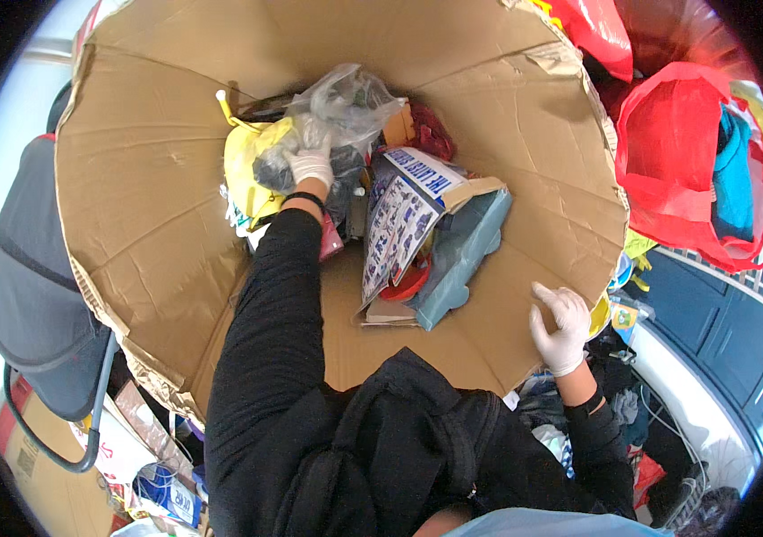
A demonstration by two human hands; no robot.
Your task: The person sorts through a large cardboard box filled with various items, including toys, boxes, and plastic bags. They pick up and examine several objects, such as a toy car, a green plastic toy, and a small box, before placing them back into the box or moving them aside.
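Observation:
My left hand (311, 165), in a white glove, reaches deep into a large cardboard box (120, 194). Its fingers touch a crumpled clear plastic bag (348, 101); whether they grip it is hard to see. Beside it on the left lies a yellow item (244, 168), perhaps a soft bag. To the right are a printed sheet (400, 225) with pictures and writing, and a blue-grey flat package (465, 258) that leans on its side. My gloved right hand (561, 330) hovers by the box's right rim, thumb and fingers apart, holding nothing.
A red bag (670, 148) with teal cloth (734, 174) inside stands outside the box at right. A dark grey folded fabric item (39, 268) with a metal tube frame is at left. Mixed clutter lies low on both sides. The box rim is torn and ragged.

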